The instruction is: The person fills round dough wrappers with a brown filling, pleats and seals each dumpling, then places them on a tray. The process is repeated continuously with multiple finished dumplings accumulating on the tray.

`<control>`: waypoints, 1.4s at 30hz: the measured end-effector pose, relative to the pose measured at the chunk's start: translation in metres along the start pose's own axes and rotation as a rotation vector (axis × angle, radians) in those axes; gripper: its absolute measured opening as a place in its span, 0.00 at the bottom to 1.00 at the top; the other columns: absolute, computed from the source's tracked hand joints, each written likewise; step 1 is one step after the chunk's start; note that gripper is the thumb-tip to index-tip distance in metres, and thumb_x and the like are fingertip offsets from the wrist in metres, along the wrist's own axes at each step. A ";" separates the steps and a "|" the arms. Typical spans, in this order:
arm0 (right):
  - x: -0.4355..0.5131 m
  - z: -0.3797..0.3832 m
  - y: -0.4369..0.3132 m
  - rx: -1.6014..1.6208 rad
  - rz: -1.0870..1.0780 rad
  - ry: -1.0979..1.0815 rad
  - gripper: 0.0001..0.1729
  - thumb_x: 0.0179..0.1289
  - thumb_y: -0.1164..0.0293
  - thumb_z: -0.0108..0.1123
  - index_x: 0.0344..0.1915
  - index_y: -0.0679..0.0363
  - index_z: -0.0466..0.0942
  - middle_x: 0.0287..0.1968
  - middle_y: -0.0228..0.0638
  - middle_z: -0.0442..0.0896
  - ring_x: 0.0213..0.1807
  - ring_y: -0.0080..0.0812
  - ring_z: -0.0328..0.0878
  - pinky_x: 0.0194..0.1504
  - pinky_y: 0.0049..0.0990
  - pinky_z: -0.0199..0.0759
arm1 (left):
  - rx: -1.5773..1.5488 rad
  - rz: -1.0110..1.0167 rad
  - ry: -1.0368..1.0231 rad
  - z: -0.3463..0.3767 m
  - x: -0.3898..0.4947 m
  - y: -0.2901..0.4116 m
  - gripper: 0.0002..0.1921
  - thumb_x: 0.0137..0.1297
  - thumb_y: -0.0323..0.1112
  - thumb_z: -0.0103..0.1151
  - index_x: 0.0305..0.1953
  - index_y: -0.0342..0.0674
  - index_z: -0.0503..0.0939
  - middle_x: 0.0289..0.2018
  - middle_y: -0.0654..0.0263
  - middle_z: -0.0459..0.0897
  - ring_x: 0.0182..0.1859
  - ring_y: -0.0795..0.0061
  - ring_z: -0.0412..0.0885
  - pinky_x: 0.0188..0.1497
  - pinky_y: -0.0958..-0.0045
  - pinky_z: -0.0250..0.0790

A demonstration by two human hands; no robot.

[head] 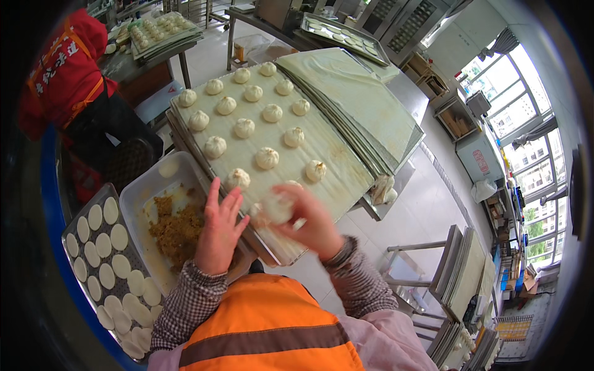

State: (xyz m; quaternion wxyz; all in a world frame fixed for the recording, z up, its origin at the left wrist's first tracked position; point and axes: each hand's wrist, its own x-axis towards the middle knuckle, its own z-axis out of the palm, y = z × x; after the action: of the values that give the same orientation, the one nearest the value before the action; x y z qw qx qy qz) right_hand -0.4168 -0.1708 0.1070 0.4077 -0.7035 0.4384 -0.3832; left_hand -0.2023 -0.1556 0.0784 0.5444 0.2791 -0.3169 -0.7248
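My right hand (pixel 308 225) grips a pale dough bun (pixel 277 207), blurred, above the near end of a paper-lined tray (pixel 332 143). Rows of pleated buns (pixel 267 158) sit on that tray, several with brown specks at the top. Fingers spread and holding nothing, my left hand (pixel 218 227) hovers over the right side of a translucent plastic tub (pixel 132 204). Brown crumbly filling (pixel 174 227) lies inside the tub, partly hidden by my left hand. Left of the tub, a perforated metal tray (pixel 104 228) carries round flat dough wrappers (pixel 107 277), some overlapping.
Stacked lined trays (pixel 352 92) rest beside the bun tray. Behind them is a tray of flat dough rounds (pixel 345 37). A person in red (pixel 69 60) stands at the upper left near another bun-laden table. A rack of trays (pixel 464 273) stands to the right.
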 end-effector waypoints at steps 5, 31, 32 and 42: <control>0.066 -0.127 0.100 0.020 0.248 0.356 0.29 0.54 0.81 0.66 0.58 0.61 0.71 0.42 0.36 0.80 0.30 0.22 0.81 0.30 0.20 0.76 | 0.015 -0.014 0.084 -0.047 -0.005 -0.004 0.34 0.73 0.64 0.35 0.61 0.37 0.69 0.51 0.53 0.81 0.53 0.57 0.80 0.53 0.58 0.74; 0.084 -0.068 0.064 -0.232 0.099 -0.008 0.23 0.67 0.78 0.55 0.62 0.61 0.71 0.52 0.35 0.80 0.30 0.17 0.74 0.34 0.17 0.74 | 1.585 -0.440 1.201 -0.317 -0.239 0.010 0.20 0.63 0.47 0.60 0.47 0.37 0.81 0.46 0.58 0.84 0.50 0.62 0.81 0.53 0.64 0.73; 0.070 -0.036 0.049 -0.139 0.110 -0.113 0.23 0.64 0.81 0.56 0.60 0.61 0.72 0.50 0.35 0.81 0.31 0.20 0.77 0.36 0.19 0.75 | 1.625 -0.556 1.173 -0.329 -0.230 0.015 0.21 0.61 0.47 0.61 0.48 0.37 0.81 0.47 0.57 0.83 0.52 0.61 0.80 0.55 0.62 0.71; 0.034 0.213 0.037 -0.111 0.254 -0.505 0.33 0.61 0.67 0.67 0.65 0.59 0.68 0.52 0.46 0.80 0.40 0.34 0.82 0.45 0.31 0.78 | 1.442 -0.748 1.109 -0.356 -0.198 0.023 0.21 0.54 0.38 0.66 0.48 0.39 0.75 0.46 0.56 0.83 0.50 0.55 0.81 0.54 0.56 0.71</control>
State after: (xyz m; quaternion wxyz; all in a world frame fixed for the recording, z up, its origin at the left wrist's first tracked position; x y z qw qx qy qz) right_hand -0.2263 -0.1619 0.0001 0.5095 -0.7374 0.4278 -0.1169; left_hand 0.1283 -0.0248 -0.1216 0.0506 0.9275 -0.2739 -0.2495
